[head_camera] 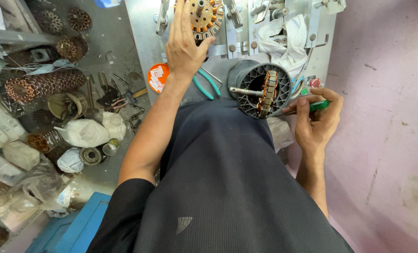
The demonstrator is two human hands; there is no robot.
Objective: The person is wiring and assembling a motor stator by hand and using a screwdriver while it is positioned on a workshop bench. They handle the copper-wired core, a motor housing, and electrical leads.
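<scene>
Right hand (317,122) grips a green-handled tool (319,106) beside the grey motor housing (260,89); left hand (184,44), fingers spread open, rests on the copper-wound stator (206,18).

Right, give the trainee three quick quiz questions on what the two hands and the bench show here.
1. True or false: the left hand rests on the copper-wound stator mounted on the machine.
2. What does the right hand hold? A) a green-handled tool B) a hammer C) a cloth
3. What colour are the handles of the pliers lying on the metal plate?

Key: 1 true; 2 A; 3 teal.
</scene>
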